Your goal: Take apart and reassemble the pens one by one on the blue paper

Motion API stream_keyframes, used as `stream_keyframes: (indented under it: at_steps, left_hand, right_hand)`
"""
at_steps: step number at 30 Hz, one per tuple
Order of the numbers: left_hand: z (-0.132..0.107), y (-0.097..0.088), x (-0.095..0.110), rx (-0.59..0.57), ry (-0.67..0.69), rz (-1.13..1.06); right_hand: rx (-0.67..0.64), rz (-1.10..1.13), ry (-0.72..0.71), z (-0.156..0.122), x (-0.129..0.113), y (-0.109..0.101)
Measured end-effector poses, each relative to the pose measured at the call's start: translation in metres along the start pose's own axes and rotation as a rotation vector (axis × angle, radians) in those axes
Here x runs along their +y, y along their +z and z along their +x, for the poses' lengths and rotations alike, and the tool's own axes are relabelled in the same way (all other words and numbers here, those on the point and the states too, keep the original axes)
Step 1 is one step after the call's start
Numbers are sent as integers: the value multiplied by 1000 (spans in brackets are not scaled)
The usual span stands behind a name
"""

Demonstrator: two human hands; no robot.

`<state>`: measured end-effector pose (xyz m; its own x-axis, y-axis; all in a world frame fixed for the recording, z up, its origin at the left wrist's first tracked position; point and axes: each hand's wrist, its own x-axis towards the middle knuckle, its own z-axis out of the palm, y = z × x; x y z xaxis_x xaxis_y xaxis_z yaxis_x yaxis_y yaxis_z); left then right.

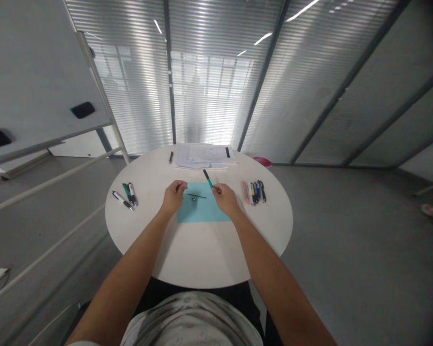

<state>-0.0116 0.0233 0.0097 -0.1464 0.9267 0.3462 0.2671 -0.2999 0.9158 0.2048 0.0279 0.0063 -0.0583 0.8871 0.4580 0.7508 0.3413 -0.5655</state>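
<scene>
My right hand [225,198] is closed round a green and black pen barrel [208,178], which points up and away from me. My left hand [173,196] is pinched shut on something small that I cannot make out. Both hands hover over a light blue sheet [202,211] on the round white table [198,254]. Between them, on the sheet, lie a thin black refill [197,195] and a tiny spring-like part [194,199].
Three pens [127,195] lie at the table's left, several more pens [254,191] at its right. A stack of papers [204,156] and a dark pen [171,157] sit at the far edge. A whiteboard [32,77] stands left; glass walls behind.
</scene>
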Motion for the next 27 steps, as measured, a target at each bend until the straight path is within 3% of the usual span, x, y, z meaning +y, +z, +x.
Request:
stream_keyframes:
  at_steps: [10, 15, 27]
  left_hand:
    - [0, -1, 8, 101, -214, -394]
    - [0, -3, 11, 142, -212, -465]
    - [1, 3, 9, 106, -198, -605]
  right_hand:
    - [-188, 219, -86, -6, -10, -7]
    - [-233, 260, -122, -8, -12, -4]
    - [-225, 257, -169, -9, -12, -2]
